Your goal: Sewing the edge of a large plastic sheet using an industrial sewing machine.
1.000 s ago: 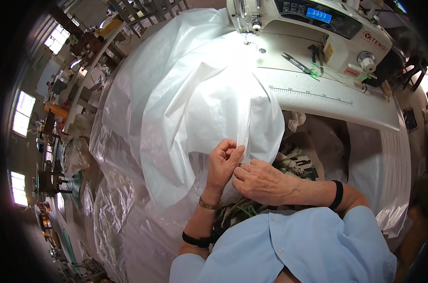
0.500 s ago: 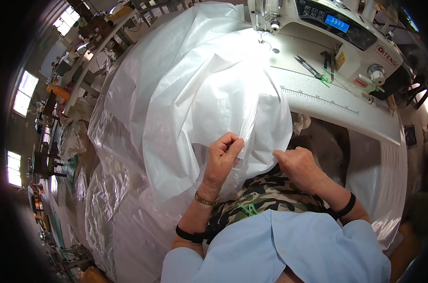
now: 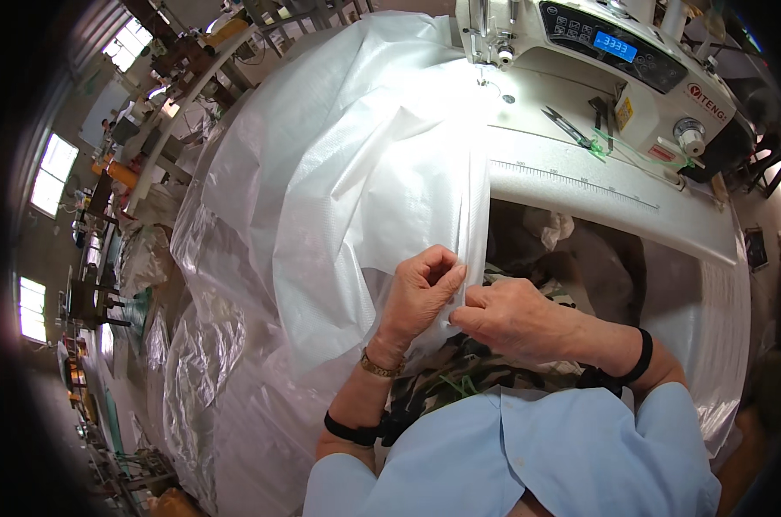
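A large sheet of white woven plastic fabric [image 3: 339,189] spreads over the machine table and hangs down over my lap. Its right edge runs as a straight narrow fold from the needle area toward me. My left hand [image 3: 425,289] pinches this edge between thumb and fingers. Just to its right, my right hand [image 3: 507,319] is closed on the same edge, slightly nearer to me. The sewing machine [image 3: 597,52] stands at the far right, its needle and presser foot [image 3: 483,79] brightly lit at the fabric's far end.
Thread snips [image 3: 567,127] lie on the machine bed, with green thread [image 3: 599,148] beside them. A ruler scale [image 3: 580,183] marks the table's front edge. Crumpled clear plastic film [image 3: 205,345] hangs at the left. Behind it are workbenches and windows [image 3: 54,172].
My right hand has moved left, close beside my left hand. The fabric's right side, bulging out before, is now drawn into a straight edge, uncovering more of the table front.
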Demonstrator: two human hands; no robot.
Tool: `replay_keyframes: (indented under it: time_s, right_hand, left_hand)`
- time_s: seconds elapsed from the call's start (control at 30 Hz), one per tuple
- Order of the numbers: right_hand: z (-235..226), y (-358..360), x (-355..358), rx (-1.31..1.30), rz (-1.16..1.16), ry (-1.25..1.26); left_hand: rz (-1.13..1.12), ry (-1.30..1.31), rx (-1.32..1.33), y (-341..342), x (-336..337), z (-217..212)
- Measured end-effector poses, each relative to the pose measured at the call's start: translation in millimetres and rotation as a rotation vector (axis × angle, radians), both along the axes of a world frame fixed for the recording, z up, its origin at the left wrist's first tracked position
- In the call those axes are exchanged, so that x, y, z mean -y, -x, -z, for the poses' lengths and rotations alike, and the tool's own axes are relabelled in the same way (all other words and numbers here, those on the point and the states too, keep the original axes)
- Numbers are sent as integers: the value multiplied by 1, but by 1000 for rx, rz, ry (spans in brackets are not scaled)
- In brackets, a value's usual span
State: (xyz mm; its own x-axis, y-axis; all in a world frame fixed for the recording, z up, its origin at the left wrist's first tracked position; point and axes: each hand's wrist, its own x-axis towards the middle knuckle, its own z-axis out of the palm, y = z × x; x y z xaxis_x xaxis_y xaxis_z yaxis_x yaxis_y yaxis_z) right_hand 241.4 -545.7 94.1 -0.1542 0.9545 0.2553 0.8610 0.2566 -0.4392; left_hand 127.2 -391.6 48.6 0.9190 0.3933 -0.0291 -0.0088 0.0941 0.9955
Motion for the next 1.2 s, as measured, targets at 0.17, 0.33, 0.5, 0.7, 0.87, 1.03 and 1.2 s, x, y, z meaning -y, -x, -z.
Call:
replay_keyframes:
  time_s: [0.17, 0.33, 0.5, 0.7, 0.87, 1.03, 1.2]
  right_hand:
    - [8, 3, -9, -19, -35, 13]
    - [-1, 6, -14, 40, -17, 125]
    - [-3, 5, -17, 37, -20, 159]
    - [8, 10, -26, 83, -39, 83]
    - [27, 1, -32, -7, -77, -143]
    - [92, -11, -57, -1068, 643, -452]
    - [94, 22, -168, -917, 200, -175]
  left_hand:
    - [35, -24, 20, 3, -2, 2]
    - [35, -70, 9, 3, -4, -3]
    - [44, -51, -18, 2, -3, -11]
    - [-1, -153, -65, 5, -11, -12]
    - [-101, -76, -141, 7, -16, -23]
    - [-238, -517, -75, 19, -39, -56]
    - [-137, -977, 67, 1, -56, -120]
